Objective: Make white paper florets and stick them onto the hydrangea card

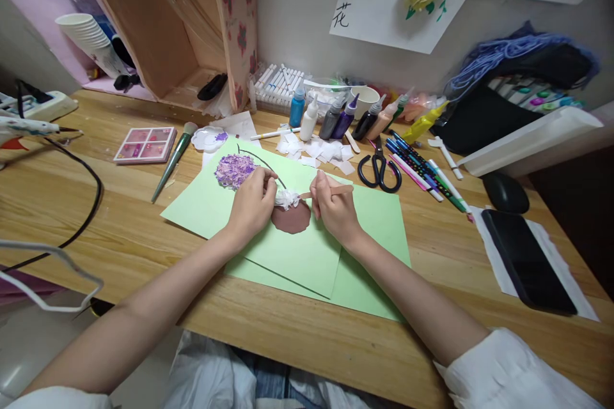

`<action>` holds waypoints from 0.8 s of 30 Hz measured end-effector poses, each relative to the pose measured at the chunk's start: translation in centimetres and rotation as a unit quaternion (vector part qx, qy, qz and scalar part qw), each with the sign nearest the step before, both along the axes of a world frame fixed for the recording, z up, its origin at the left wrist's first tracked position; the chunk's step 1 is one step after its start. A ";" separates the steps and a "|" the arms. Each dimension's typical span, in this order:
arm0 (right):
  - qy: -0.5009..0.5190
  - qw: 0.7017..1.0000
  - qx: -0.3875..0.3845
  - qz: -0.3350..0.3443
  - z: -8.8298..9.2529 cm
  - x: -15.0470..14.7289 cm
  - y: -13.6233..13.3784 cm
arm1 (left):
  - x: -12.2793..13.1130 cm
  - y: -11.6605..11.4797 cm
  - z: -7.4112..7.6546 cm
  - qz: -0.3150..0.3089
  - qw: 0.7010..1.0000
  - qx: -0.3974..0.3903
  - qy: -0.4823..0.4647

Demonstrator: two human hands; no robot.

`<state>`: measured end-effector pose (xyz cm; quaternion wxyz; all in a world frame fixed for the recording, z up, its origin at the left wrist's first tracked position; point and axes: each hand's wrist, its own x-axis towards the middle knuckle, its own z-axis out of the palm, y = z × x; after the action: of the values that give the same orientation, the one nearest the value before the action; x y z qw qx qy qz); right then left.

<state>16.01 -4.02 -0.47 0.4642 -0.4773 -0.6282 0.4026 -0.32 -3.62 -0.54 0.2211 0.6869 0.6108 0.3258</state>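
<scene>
Green paper sheets (307,262) lie overlapped on the wooden desk. A brown round cutout (290,218) is on the upper sheet, with crumpled white paper bits (286,198) along its top edge. My right hand (336,208) is closed on a thin brown stick (341,190), whose tip reaches the white bits. My left hand (254,201) rests on the paper at their left, fingers bent together; what they pinch, if anything, is hidden. Up and left of it sits a purple textured blossom (234,170), with a dark curved line (261,160) beside it.
Black-handled scissors (378,169), several paint bottles (336,118), pens (425,169) and torn white paper (316,150) lie behind the sheets. A brush (173,162) and pink palette (145,145) are at left. At right are a phone (527,262) and mouse (506,192).
</scene>
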 end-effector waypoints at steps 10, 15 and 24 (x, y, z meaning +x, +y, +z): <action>0.061 0.995 0.017 -0.074 -1.1 0.7 -0.6 | -0.1 0.1 0.0 0.006 1.000 -0.005 0.001; 0.024 0.999 0.014 -0.043 -1.0 0.6 -0.5 | -0.1 0.0 0.0 0.003 1.000 -0.007 0.002; -0.068 0.993 0.092 -0.017 -1.2 0.6 -0.7 | -0.1 0.1 -0.1 0.002 1.000 0.000 0.012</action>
<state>16.65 -4.74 -1.64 0.4689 -0.4693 -0.6846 0.3019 -0.41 -3.55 -0.68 0.2123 0.6896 0.6150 0.3180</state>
